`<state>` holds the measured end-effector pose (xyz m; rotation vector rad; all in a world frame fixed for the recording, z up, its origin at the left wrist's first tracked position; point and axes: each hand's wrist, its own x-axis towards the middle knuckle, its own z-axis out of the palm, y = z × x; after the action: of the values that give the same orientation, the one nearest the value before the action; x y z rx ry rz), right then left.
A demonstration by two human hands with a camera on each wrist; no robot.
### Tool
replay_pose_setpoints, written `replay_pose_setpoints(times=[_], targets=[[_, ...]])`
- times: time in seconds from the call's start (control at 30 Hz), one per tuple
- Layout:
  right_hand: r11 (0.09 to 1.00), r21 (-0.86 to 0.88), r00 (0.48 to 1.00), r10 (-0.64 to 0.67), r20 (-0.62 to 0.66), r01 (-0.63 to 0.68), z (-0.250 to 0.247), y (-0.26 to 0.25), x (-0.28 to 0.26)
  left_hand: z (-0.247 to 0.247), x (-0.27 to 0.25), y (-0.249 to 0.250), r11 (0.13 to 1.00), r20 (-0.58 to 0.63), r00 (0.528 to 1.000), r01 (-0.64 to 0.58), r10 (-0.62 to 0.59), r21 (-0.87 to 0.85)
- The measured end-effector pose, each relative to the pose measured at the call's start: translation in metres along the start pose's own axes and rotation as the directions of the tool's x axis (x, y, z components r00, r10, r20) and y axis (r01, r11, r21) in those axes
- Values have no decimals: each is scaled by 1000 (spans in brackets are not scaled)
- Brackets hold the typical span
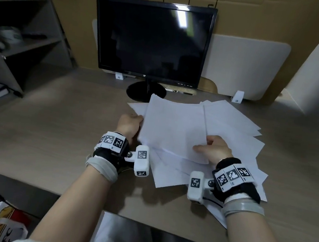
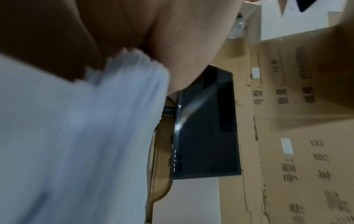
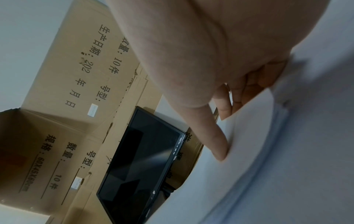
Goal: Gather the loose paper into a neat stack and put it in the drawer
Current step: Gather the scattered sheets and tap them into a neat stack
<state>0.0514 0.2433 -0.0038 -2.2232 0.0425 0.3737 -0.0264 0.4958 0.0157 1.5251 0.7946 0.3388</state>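
- Paper point(image 1: 174, 126): a partly gathered bundle is lifted off the desk point(image 1: 55, 119) between both hands, its sheets uneven at the edges; more loose sheets point(image 1: 233, 125) lie fanned out beneath and beyond the grip, toward the monitor point(image 1: 153, 40).
- Left hand point(image 1: 129, 124): fingers curl round the bundle's left edge, where the left wrist view shows ragged sheet ends.
- Right hand point(image 1: 214, 149): thumb on top, fingers below, pinching the near right corner.
- Step in hand: gathering, seemingly midway; no drawer is in view.
- Next, I judge: collect the sheets left outside the grip, then tap the edges square on the desk before looking for the drawer.
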Motion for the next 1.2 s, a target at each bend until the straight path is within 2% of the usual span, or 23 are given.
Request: replay_pose_setpoints(times=[0.1,0.2,0.23,0.37,0.43,0.5,0.57,0.73,0.8,0.9,1.2], targets=[[997,-80,1000,12,-17,-13,-3,3,2,-6,-2,20,992,-87,990,-108,113,65],[995,-101,1000,20,-19,-22,-6,9,6,-29,5,43,957,-177,946,-244,271,160],[993,-114,999,24,-26,-27,-6,10,7,-38,7,49,954,-192,937,-273,292,119],[987,-159,999,22,-32,-27,-5,8,7,-57,-3,62,955,-241,944,-261,223,-139],[990,-142,999,25,-27,-28,-5,5,8,-53,-14,62,964,-181,968,-204,174,-168],[990,-141,1000,16,-24,-20,-5,4,8,-47,-20,46,997,-60,997,-46,43,-60],[989,-144,1000,9,-21,-12,-5,4,6,-44,-18,20,997,8,1000,28,-29,68],[991,-133,999,5,-48,-12,-3,6,-2,-46,-29,0,965,-51,996,-62,78,253],[991,-137,998,-5,-61,-4,-2,6,-4,-44,-37,-1,941,31,996,-86,80,327],[990,-143,998,-9,-64,0,0,4,-7,-36,-46,-10,876,141,990,-88,23,474],[995,-99,1000,-14,-21,12,-8,7,-7,-2,-63,-13,742,166,985,-136,34,656]])
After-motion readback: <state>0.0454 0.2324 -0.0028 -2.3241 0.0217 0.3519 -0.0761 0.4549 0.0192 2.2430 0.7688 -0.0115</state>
